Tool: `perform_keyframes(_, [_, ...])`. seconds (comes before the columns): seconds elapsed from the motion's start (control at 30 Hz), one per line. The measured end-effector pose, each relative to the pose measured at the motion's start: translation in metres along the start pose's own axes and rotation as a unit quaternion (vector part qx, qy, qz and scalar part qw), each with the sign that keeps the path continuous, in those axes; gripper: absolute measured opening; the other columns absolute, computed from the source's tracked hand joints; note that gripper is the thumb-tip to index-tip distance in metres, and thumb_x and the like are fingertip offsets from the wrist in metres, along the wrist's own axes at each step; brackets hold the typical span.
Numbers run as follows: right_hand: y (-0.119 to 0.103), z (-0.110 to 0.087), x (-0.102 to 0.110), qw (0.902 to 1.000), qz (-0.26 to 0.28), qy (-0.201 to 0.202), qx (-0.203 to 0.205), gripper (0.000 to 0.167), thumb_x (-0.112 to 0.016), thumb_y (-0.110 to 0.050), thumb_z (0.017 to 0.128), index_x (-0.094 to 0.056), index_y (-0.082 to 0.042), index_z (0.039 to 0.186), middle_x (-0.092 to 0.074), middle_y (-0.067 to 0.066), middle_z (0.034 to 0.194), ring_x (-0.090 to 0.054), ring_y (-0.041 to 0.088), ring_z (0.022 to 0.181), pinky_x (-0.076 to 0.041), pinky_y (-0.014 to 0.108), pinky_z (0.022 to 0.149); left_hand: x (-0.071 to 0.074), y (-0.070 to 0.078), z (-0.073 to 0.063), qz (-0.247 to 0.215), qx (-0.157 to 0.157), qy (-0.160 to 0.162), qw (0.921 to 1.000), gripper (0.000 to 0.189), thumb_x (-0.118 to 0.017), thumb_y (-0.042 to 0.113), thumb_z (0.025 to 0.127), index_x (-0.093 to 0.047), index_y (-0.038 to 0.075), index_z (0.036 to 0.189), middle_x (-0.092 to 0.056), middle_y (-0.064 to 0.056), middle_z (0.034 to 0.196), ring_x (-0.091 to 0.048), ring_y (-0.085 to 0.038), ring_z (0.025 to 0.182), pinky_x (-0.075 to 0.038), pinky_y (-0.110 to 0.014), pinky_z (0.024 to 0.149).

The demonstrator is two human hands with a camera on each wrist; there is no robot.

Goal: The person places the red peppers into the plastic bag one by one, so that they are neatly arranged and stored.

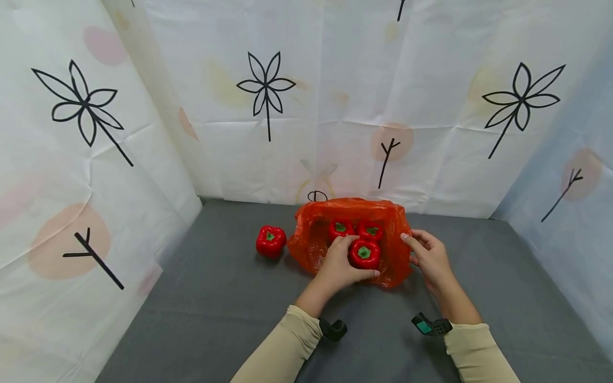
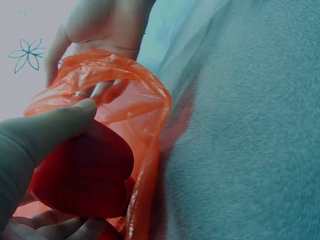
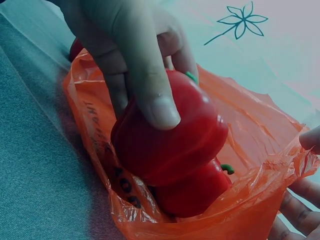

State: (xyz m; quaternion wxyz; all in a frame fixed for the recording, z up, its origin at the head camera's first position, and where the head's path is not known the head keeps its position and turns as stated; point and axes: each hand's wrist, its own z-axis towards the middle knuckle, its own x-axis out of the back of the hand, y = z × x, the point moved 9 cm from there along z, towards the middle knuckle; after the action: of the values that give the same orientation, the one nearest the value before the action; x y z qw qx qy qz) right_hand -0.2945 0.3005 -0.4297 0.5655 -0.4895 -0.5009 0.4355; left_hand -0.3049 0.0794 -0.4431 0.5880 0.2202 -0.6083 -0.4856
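My left hand (image 1: 339, 267) grips a red bell pepper (image 1: 365, 254) over the mouth of an orange plastic bag (image 1: 300, 240), thumb on the near side and fingers round the far side. Two more red bell peppers, one on the left (image 1: 341, 227) and one on the right (image 1: 371, 230), lie inside the bag behind it. At the bag's right edge, my right hand (image 1: 431, 256) pinches the rim between thumb and fingers. In the right wrist view, the held pepper (image 3: 175, 132) overlaps another pepper (image 3: 192, 192) lower in the bag.
Another red bell pepper (image 1: 271, 242) stands on the grey table (image 1: 230, 303), just left of the bag. A white cloth backdrop (image 1: 325, 106) with plant drawings rises behind the table and along both sides. Dark bands (image 1: 333, 330) circle the wrists.
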Motion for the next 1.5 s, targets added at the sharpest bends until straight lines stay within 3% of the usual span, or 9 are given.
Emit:
perform_keyframes(0.8, [0.003, 0.001, 0.000, 0.9999, 0.002, 0.000, -0.011, 0.035, -0.067, -0.038, 0.106, -0.066, -0.010, 0.127, -0.070, -0.018, 0.103, -0.067, 0.005, 0.094, -0.061, 0.020, 0.079, -0.012, -0.013, 0.004, 0.027, 0.004, 0.001, 0.9996, 0.085, -0.097, 0.042, 0.075, -0.056, 0.012, 0.144, -0.061, -0.005, 0.136, -0.060, -0.019, 0.124, -0.058, -0.037, 0.104])
perform_keyframes(1.3, [0.005, 0.001, 0.004, 0.9999, 0.006, 0.004, -0.010, 0.033, -0.067, -0.037, 0.106, -0.067, -0.011, 0.126, -0.069, -0.017, 0.103, -0.067, 0.006, 0.093, -0.061, 0.021, 0.078, -0.010, -0.009, 0.002, 0.029, -0.002, -0.015, 0.9995, 0.091, -0.098, 0.040, 0.074, -0.053, 0.011, 0.147, -0.060, -0.006, 0.140, -0.059, -0.019, 0.123, -0.058, -0.037, 0.102])
perform_keyframes(1.5, [0.003, 0.000, 0.003, 1.0000, -0.005, 0.002, -0.004, 0.037, -0.067, -0.039, 0.106, -0.066, -0.010, 0.128, -0.069, -0.018, 0.104, -0.065, 0.005, 0.096, -0.061, 0.020, 0.078, -0.001, -0.005, -0.003, 0.017, -0.009, -0.017, 0.9997, 0.084, -0.098, 0.034, 0.074, -0.056, 0.007, 0.142, -0.061, -0.011, 0.135, -0.064, -0.027, 0.120, -0.060, -0.035, 0.100])
